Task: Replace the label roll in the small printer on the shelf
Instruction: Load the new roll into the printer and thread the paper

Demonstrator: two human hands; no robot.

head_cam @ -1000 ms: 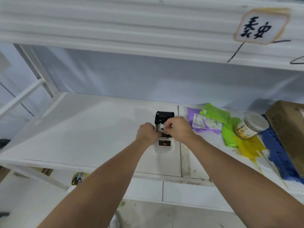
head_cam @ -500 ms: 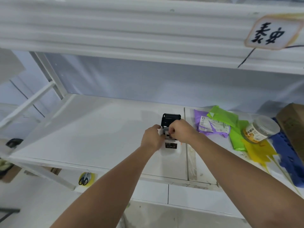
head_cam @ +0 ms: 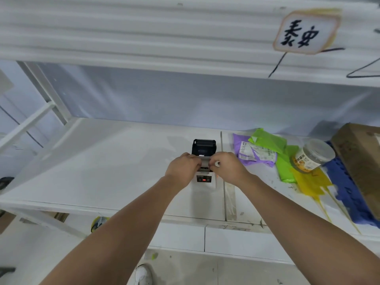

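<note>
A small white printer (head_cam: 204,183) with a red light on its front panel stands on the white shelf (head_cam: 102,171). Its black lid (head_cam: 204,146) is flipped up at the back. My left hand (head_cam: 182,168) and my right hand (head_cam: 228,166) meet over the printer's open top. Between them they grip a small white label roll (head_cam: 205,162) with a strip of paper showing. The roll's end peeks out by my right thumb. The printer's compartment is hidden under my hands.
To the right lie purple and green mailer bags (head_cam: 265,150), a clear jar with a yellow label (head_cam: 312,156), a yellow bag, a blue plastic mat (head_cam: 345,190) and a cardboard box (head_cam: 362,161). An upper shelf with a handwritten sign (head_cam: 304,31) hangs overhead.
My hands stay at the printer's top with the roll; my right hand has shifted slightly right. The camera has tilted and swung a little.
</note>
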